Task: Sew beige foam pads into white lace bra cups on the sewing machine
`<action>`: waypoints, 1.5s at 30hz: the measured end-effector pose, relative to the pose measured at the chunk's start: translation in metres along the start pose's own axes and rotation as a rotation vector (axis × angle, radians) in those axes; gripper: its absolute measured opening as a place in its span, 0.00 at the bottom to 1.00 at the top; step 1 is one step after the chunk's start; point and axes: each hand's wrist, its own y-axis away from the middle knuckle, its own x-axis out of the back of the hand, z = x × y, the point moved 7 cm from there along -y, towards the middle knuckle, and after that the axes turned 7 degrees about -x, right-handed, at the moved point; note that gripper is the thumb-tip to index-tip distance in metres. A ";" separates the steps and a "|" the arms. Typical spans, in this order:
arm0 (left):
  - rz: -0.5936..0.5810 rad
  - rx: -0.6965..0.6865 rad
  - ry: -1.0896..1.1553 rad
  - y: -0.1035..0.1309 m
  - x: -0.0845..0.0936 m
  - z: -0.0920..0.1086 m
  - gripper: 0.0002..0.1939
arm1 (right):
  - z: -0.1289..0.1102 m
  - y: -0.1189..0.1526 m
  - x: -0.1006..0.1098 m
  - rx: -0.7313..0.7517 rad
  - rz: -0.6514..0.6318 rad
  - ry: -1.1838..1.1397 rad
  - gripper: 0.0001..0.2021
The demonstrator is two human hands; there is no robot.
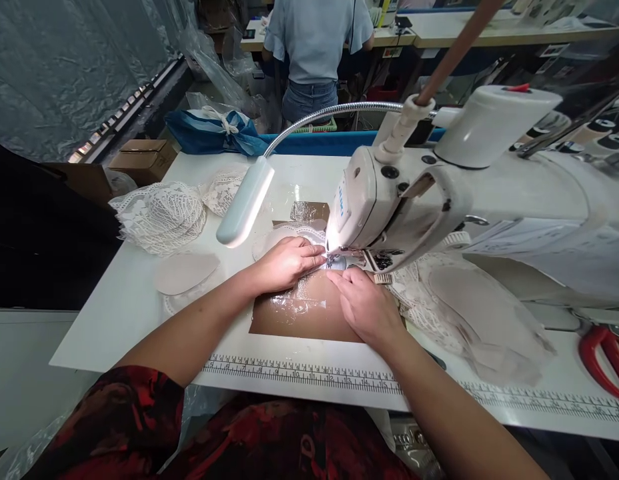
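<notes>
At the needle of a white sewing machine [359,200], both of my hands work close together. My left hand [292,263] presses its closed fingers on a white lace piece [302,231], just left of the presser foot. Part of that piece is hidden under the hand. To the right of the needle, my right hand [367,303] rests with its index finger reaching toward the foot and the other fingers curled. Whatever lies between its fingertips is too small to make out. Beneath both hands is a brown sheet [309,320] partly covered with shiny clear tape.
Lace bundles [162,217] and a beige cut piece [187,273] lie left. More lace and beige fabric [474,300] lie right, near red-handled scissors [607,360]. A lamp [245,203] hangs over the table. A ruler tape [299,377] runs along the front edge. Another person [314,53] is beyond.
</notes>
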 end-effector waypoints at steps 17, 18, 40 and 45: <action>-0.023 0.119 -0.066 0.012 0.014 0.021 0.18 | 0.005 0.001 0.003 -0.013 0.019 -0.154 0.22; -0.012 0.120 -0.056 0.012 0.013 0.023 0.18 | 0.005 0.001 0.003 -0.010 0.023 -0.159 0.22; 0.005 -0.040 0.009 0.010 0.003 0.035 0.14 | -0.001 0.006 0.000 0.049 -0.033 -0.079 0.20; 0.011 -0.040 -0.023 0.008 0.005 0.037 0.14 | -0.003 0.004 -0.003 0.055 -0.046 -0.029 0.21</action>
